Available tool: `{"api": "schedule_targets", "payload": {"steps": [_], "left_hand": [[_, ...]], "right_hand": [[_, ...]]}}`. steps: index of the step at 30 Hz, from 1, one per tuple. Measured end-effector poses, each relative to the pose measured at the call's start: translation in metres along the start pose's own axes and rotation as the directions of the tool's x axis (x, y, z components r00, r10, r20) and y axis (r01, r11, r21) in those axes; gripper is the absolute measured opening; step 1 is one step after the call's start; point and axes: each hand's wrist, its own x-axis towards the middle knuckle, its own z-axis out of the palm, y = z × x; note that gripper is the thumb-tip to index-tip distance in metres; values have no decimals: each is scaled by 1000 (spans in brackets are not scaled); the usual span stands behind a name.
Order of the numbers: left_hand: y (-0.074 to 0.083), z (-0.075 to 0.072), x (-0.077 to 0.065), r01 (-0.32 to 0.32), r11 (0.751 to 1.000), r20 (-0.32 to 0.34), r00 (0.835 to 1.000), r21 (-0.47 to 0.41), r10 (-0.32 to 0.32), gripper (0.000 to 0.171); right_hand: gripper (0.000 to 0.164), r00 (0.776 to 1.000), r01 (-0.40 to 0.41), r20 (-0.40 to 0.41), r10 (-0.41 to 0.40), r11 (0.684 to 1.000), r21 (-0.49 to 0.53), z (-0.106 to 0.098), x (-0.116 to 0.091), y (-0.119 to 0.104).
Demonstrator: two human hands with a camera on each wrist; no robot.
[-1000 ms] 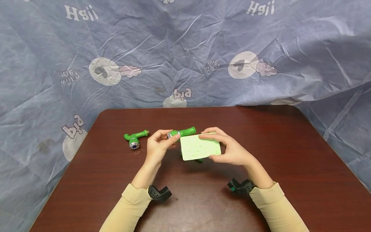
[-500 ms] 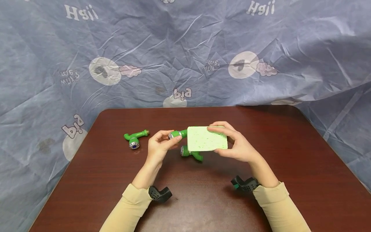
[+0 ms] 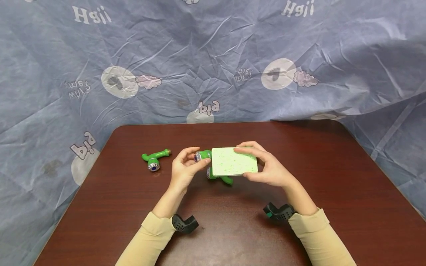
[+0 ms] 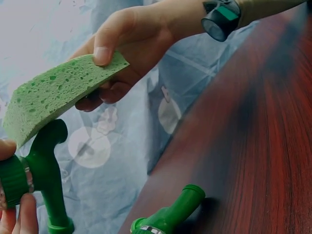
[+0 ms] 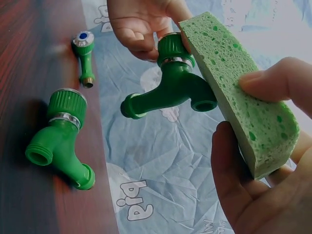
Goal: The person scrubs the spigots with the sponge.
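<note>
Sponge (image 3: 229, 163) above tabletop (image 3: 229, 218); blue backdrop (image 3: 199, 48)

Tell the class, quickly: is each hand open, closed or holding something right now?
Left hand: holding a green tap by its knob.
Right hand: holding a green sponge.

Reddish-brown table (image 3: 229, 210) below your grip, creased blue-grey cloth (image 3: 206, 55) beyond it.
You face pale lettering (image 3: 297, 8) and round prints (image 3: 279, 74) there; nearer you than the grip, a soft sheen (image 3: 216, 245) lies across the tabletop.
</note>
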Motion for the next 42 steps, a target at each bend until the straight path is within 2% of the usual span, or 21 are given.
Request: {"api": "schedule_targets", "payload": {"steps": [4,9,16,24,32,38,42], "left_hand": [[1,0,0,-1,1000,-18,1000,-12,1,41],[1,-1,0,-42,999,-12,999,-11,42,41],[1,-3,1,-90,996,39,995,22,89,40],[0,-4,-1,-125,991,114,986,44,119,48],[-4,0,-3,-172,985,187,968,-9,170,45],[-5,2,-6,-156,988,196,969,13,151,47],[-2,2,-5,-167,986,179,970,-11,166,48]], "right_hand": [[63,1000,-22,6,22,1000,-7,0,-1,1],[63,999,-41,4,41,999,-18,0,-1,1],[62,1000,-26,0,26,999,-33,-3,-1,2],[62,1000,22,-10,-22,999,-32,-8,-1,2],[56,999,33,25,-38,984,177,-1,0,-1],[56,999,6,47,-16,980,201,14,4,2],[56,1000,10,17,-13,982,190,10,3,4]]}}
